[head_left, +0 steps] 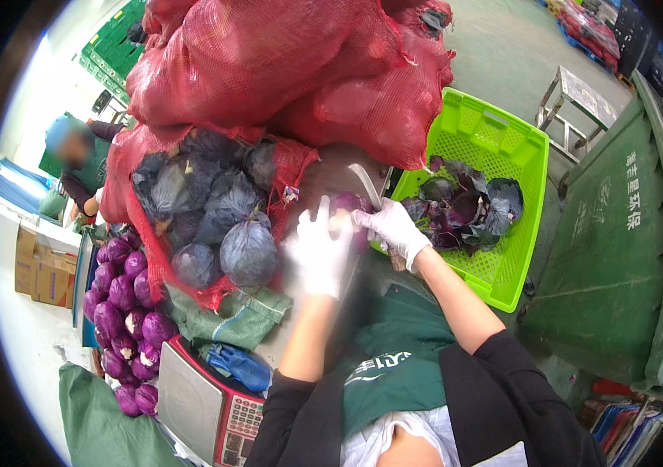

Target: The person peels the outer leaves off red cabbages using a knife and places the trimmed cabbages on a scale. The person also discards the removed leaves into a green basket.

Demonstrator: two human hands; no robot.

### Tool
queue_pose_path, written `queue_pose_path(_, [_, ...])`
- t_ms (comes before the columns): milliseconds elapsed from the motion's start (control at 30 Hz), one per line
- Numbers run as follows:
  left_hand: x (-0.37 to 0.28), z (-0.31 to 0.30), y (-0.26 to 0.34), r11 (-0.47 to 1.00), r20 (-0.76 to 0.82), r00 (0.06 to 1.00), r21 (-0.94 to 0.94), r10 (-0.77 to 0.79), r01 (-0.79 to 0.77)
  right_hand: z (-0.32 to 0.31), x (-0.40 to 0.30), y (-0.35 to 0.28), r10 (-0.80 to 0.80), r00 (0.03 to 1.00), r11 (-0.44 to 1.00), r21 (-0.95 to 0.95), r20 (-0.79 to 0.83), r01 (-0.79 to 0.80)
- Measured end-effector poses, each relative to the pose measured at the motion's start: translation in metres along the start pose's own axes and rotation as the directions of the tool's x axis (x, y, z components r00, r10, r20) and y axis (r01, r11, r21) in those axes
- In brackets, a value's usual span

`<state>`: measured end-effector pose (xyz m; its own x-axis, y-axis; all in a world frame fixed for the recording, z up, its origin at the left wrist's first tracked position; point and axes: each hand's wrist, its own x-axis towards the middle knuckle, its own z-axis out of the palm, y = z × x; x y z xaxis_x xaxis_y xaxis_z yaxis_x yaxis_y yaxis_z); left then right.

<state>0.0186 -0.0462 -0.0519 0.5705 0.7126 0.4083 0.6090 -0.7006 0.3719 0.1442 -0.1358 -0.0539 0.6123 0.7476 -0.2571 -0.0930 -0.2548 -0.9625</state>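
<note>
Both hands wear white gloves. My right hand is closed around the handle of a curved-bladed knife, whose blade points up and away. Under and between the hands lies a purple cabbage, its pale part turned up. My left hand is spread beside it, fingers apart and somewhat blurred; whether it touches the cabbage is unclear. Left of that hand, an open red mesh sack holds several red cabbages with dark outer leaves. Dark stripped leaves lie in a lime-green plastic crate at the right.
Full red mesh sacks are piled at the far side. Peeled purple cabbages are heaped at the left, beside a red electronic scale and blue gloves. A green wheeled bin and a metal stool stand right. Another person is at upper left.
</note>
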Motion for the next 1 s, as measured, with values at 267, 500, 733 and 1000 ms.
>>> queue_pose_path(267, [0.001,0.006,-0.001,0.999,-0.031,0.999,0.007,0.036,-0.036,0.005,0.005,0.010,-0.123,0.988,0.983,-0.147,-0.093,0.109])
queue_pose_path(500, [0.007,0.005,-0.009,0.997,0.053,0.999,-0.074,-0.001,0.005,0.005,-0.002,0.020,-0.139,0.946,0.990,-0.024,-0.294,0.138])
queue_pose_path(733, [0.009,0.010,-0.036,0.922,0.038,0.995,-0.381,0.089,-0.068,-0.034,0.026,0.082,0.076,0.870,0.988,-0.082,-0.488,-0.132])
queue_pose_path(1000, [-0.003,0.000,-0.072,0.332,0.289,0.957,-0.903,-0.001,0.273,-0.004,-0.014,0.056,0.039,0.868,0.998,0.058,-0.495,-0.012])
